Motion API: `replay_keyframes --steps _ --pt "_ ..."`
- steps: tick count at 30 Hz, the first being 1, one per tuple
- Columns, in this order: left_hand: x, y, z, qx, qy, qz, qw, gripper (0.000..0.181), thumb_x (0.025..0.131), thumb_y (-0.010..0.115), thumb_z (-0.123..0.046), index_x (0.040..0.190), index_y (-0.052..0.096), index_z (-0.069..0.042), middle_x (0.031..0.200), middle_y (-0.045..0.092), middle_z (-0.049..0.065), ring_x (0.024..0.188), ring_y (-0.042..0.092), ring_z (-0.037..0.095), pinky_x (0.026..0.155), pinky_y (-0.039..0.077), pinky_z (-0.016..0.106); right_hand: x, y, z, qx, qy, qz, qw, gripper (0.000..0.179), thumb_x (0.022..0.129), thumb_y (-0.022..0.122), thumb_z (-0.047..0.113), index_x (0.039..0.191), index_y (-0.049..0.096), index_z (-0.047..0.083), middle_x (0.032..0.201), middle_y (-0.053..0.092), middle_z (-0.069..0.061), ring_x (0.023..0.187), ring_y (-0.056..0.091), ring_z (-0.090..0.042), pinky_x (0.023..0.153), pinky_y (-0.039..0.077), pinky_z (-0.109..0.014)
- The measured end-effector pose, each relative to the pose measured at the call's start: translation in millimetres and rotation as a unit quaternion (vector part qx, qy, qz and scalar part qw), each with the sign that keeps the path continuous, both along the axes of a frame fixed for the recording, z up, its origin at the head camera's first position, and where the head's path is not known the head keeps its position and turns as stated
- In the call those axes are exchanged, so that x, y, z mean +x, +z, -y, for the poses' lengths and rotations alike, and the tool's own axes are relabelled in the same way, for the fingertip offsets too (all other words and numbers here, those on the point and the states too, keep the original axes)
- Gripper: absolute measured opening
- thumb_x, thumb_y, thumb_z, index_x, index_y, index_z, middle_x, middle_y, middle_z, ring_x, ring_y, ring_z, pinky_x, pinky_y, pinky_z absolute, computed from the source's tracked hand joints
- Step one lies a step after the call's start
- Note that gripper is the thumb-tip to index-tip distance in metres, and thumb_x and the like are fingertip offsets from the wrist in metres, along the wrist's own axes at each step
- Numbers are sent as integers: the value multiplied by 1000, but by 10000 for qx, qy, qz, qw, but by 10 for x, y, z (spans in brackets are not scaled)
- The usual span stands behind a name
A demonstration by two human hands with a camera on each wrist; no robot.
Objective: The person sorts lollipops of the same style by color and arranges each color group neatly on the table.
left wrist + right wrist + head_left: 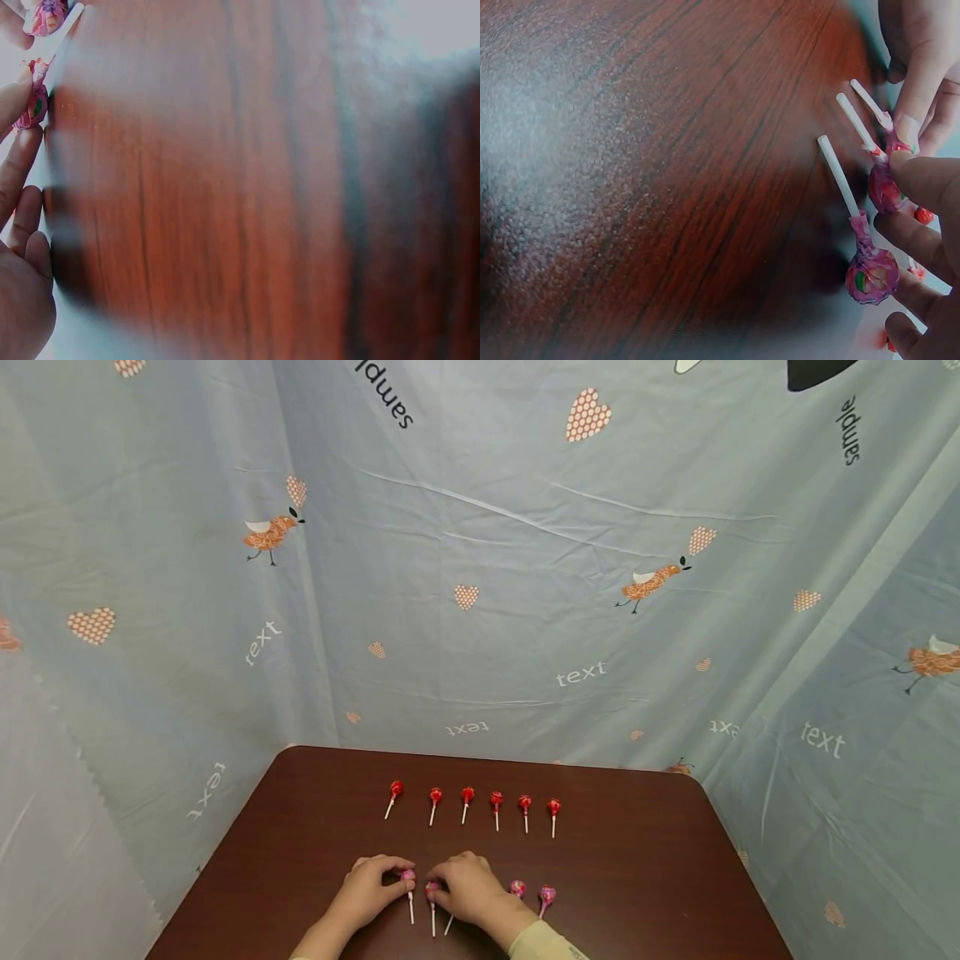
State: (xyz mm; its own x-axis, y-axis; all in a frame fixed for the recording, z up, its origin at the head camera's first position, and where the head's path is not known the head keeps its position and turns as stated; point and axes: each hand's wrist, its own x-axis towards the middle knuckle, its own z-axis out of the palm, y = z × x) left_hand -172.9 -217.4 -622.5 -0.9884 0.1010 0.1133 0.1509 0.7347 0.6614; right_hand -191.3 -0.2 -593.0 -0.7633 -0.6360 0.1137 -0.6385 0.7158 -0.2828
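My left hand (369, 890) pinches a pink-purple lollipop (408, 876) by its wrapped head between thumb and forefinger; the stick points toward me. Just right of it, my right hand (468, 887) pinches a second pink-purple lollipop (432, 888), its head between thumb and forefinger in the right wrist view. A third pink-purple lollipop (871, 276) lies beside the right hand's fingers; in the head view only its stick (448, 926) shows below that hand. The left wrist view has the left hand's lollipop (31, 101) at its left edge.
Farther back on the dark brown table (637, 860) is a row of several red lollipops (496, 799), sticks toward me. Two more pink-purple lollipops, one (517, 888) partly behind the right forearm and another (547, 896), lie to the right. A patterned curtain (465, 543) hangs behind.
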Motion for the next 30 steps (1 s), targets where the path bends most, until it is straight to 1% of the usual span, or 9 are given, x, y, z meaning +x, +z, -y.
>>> replay_keyframes --steps 4,7,10,12,15,18,23,26,30 --pt "-9 4 0 -18 -60 -16 10000 22 82 79 -41 100 75 -30 96 65 -19 104 56 26 85 41 60 -6 -11 0 -23 25 62 10000 20 89 73 38 107 75 27 102 69 19 102 60 -15 85 46 -42" --pt "-33 33 17 30 -297 -101 9995 21 83 79 -38 100 75 -26 94 66 -18 101 58 23 87 42 57 -18 -21 -2 -82 63 -29 9999 18 88 75 37 104 76 28 98 69 20 99 60 -13 82 47 -41" --pt "-87 90 62 48 -529 -154 9985 21 84 79 -33 100 75 -21 92 67 -15 96 61 19 89 44 52 -29 -28 -6 -128 99 -107 9998 16 87 76 36 101 76 28 95 68 22 97 61 -12 80 47 -40" --pt "-137 148 109 38 -582 -117 9982 20 84 79 -30 101 75 -19 93 67 -14 95 62 17 89 45 50 -36 -27 -5 -152 111 -71 9998 16 87 76 35 101 76 28 92 68 22 96 61 -11 79 47 -40" --pt "-235 255 198 16 -462 79 9989 20 86 78 -28 102 75 -18 94 66 -13 98 62 18 91 45 51 -45 -20 0 -151 109 41 9998 15 88 75 36 101 76 29 91 67 23 95 61 -11 79 47 -40" --pt "-369 367 283 6 -317 273 9991 20 87 77 -25 105 75 -17 97 67 -10 102 62 22 94 45 53 -62 -4 -2 -160 81 78 9998 13 88 75 36 99 76 29 89 66 24 94 61 -11 77 48 -39" --pt "-586 504 418 -329 -182 294 9989 21 89 75 -22 109 75 -15 104 68 -3 106 62 28 93 45 56 -90 7 -5 -142 67 -93 9998 12 86 77 35 96 76 30 89 67 23 93 62 -9 76 48 -36" --pt "-669 531 483 -601 -136 285 9977 21 89 74 -22 109 75 -16 106 69 1 105 61 31 92 43 59 -95 -2 -3 -135 65 -167 9997 13 85 78 35 96 76 30 88 67 23 91 61 -7 75 47 -35" --pt "-700 491 537 -817 -105 446 9956 22 90 73 -22 110 75 -15 108 69 5 108 60 36 90 38 66 -59 -24 5 -134 73 -139 9998 12 84 78 35 94 75 30 83 65 23 86 60 -5 72 46 -33"
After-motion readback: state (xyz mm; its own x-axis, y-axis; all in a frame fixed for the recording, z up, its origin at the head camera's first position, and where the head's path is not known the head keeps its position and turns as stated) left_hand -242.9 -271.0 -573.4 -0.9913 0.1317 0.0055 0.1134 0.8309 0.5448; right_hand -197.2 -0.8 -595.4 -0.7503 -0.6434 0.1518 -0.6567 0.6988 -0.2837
